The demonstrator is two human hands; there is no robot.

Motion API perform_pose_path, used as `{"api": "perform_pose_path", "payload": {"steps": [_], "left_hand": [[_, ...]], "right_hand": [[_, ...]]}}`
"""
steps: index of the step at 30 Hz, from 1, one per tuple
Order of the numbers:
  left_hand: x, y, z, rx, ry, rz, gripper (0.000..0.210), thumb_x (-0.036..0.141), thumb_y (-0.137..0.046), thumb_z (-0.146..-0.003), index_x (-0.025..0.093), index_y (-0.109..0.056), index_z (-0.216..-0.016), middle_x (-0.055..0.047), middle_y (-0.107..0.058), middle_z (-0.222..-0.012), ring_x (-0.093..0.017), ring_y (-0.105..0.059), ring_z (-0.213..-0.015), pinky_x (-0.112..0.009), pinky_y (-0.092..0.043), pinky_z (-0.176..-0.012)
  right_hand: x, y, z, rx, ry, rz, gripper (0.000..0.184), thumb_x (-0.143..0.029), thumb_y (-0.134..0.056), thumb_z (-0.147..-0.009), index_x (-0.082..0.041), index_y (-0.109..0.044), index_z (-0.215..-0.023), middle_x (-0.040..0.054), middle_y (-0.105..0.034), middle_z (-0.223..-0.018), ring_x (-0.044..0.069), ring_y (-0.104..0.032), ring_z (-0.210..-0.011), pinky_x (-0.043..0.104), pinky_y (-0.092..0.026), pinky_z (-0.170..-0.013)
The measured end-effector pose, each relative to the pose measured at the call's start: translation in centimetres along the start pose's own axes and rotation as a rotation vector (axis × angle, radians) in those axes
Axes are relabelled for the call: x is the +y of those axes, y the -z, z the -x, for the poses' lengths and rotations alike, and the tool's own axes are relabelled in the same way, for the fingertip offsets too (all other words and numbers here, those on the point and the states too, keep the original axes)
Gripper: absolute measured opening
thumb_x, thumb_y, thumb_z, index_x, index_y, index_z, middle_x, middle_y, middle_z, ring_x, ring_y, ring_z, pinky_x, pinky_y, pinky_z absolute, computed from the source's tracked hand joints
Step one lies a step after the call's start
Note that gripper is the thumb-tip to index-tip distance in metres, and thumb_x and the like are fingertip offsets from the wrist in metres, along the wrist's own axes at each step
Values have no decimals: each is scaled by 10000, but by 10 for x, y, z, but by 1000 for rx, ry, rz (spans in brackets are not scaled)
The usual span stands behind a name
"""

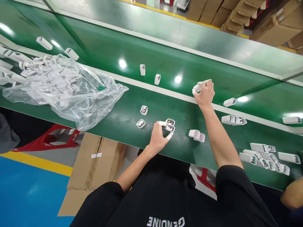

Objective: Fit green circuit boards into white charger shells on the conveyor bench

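Observation:
My left hand has its thumb and a finger around a pair of white rectangular casings standing side by side on the green work surface. Small parts show inside their open tops. White covers sit on those fingertips. Farther off to the right, my right hand grips a white casing over the belt, its fingers hiding part of it. Left of my left hand stand two more filled casings, an upper one and a lower one. Between my forearms lie white casings with open ends.
A clear plastic bag of small white parts spreads over the left side. Several casings lie grouped at the right, near another person's arm. A white rail divides the bench from the green belt.

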State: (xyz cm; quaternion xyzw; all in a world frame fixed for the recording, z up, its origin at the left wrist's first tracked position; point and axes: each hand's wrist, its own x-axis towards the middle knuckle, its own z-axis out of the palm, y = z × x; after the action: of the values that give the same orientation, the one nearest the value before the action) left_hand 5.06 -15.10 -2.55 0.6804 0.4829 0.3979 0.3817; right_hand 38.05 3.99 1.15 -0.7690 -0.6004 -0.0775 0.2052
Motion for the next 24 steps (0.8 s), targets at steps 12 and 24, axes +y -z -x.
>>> {"api": "perform_pose_path", "payload": {"steps": [12, 24], "left_hand": [[6, 7, -1, -92, -38, -26, 171, 219, -847, -986, 246, -709, -1083, -99, -756, -1208, -325, -696, -1190, -501, -589, -1054], [4, 17, 0, -281, 124, 307, 283, 287, -805, -967, 222, -675, -1209, -41, -761, -1047, -236, -717, -965, -412, -572, -939]], "right_hand": [[-40, 45, 33, 4, 114, -131, 288, -324, -676, -1064, -199, -792, -1296, 213, -714, -1372, 393, -705, -1270, 640, -582, -1139], [-90, 139, 264, -248, 8, -609, 428, -400, -850, -994, -401, -789, -1418, 95, -776, -1462, 376, -743, -1346, 679, -637, -1174]]}}
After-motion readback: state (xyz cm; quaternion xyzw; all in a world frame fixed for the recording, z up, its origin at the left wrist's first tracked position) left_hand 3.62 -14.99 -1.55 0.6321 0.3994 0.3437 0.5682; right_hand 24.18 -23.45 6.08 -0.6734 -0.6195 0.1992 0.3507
